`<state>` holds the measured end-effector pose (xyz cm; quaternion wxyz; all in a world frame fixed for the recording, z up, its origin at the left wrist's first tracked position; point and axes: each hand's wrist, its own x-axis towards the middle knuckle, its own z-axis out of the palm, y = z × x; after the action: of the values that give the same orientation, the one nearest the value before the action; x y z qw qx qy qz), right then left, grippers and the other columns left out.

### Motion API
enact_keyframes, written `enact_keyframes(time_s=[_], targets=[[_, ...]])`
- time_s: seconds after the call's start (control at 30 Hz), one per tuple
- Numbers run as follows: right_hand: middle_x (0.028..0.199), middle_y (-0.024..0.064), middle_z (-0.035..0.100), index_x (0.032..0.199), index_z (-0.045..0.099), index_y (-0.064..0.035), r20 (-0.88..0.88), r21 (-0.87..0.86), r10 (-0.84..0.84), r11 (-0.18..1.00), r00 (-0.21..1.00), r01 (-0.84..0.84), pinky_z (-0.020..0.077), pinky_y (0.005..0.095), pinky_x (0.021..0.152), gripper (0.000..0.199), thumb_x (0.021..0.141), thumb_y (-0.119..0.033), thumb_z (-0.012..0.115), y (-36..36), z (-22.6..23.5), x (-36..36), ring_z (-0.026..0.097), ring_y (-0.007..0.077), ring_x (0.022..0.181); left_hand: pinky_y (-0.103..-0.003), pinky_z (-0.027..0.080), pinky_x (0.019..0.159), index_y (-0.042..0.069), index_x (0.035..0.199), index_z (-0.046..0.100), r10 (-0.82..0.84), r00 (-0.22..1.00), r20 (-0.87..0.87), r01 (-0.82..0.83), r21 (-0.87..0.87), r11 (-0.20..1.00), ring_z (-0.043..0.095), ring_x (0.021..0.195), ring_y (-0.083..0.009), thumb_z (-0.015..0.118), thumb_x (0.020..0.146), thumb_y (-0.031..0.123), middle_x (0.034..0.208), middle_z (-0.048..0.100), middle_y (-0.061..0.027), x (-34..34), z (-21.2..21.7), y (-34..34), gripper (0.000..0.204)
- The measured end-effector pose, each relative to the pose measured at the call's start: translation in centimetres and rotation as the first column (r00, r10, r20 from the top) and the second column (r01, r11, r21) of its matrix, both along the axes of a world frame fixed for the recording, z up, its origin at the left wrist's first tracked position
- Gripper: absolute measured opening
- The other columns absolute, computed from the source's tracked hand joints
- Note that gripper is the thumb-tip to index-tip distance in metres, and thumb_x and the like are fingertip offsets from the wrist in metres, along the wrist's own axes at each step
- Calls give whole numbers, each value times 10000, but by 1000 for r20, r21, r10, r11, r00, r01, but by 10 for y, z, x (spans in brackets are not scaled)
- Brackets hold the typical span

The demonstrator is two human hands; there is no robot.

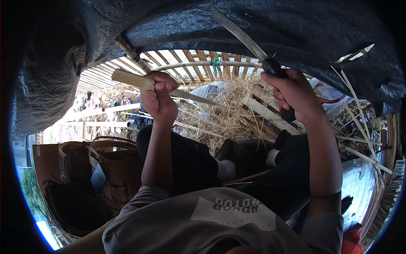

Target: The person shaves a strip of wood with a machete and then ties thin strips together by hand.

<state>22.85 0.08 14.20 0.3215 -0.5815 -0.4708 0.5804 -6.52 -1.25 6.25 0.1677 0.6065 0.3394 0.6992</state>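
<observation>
While the left hand (158, 99) is gripping a bamboo strip (169, 89) at upper centre — fingers wrapped tight — the right hand (294, 95) is clenching a knife (247, 40), blade pointing to the top of the frame, above baskets (105, 169) at lower left.

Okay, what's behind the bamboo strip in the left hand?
Behind the bamboo strip held by the left hand lie loose straw and a slatted bamboo fence. The fist hides the strip's middle and whatever lies behind it.
</observation>
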Motion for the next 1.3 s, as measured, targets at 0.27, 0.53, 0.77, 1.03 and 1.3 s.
enact_keyframes(time_s=[0.27,0.53,0.77,1.03,1.3], targets=[[565,-38,451,855,562,-43,-26,-27,12,1000,1000,-13,307,237,396,234,866,-227,705,9,-1,0,380,44,433,-255,421,586,10,1048,466,-157,973,170,121,208,971,488,691,-127,394,980,5,819,520,-76,-22,52,-28,99],[564,-44,427,847,557,-47,-30,31,-1,1000,1000,2,300,231,383,262,872,-263,703,7,-4,-3,376,43,436,-267,413,648,32,901,504,-43,991,-127,24,-153,988,474,702,-104,404,974,-51,774,520,-32,-9,-59,34,149],[511,-52,361,660,470,-106,-107,-1,-32,999,994,32,279,229,356,500,930,-507,601,-12,3,-17,339,49,404,-274,406,691,45,903,495,-152,983,-102,130,-197,972,460,715,-111,414,994,-33,768,504,-26,-4,-85,75,145],[477,-6,430,628,540,-26,64,423,140,893,988,-154,328,325,473,519,980,-407,569,-44,-6,-54,397,101,458,-267,395,668,37,970,487,-170,982,-82,137,-309,941,430,696,-105,420,1006,8,759,471,-14,23,-86,71,82],[565,12,504,771,600,-11,283,477,122,842,951,-251,363,300,500,406,996,-347,571,-43,-30,-80,440,88,510,-273,408,650,29,971,502,-220,974,57,227,-334,915,464,688,-112,404,1007,30,757,499,-22,36,-100,81,105]])
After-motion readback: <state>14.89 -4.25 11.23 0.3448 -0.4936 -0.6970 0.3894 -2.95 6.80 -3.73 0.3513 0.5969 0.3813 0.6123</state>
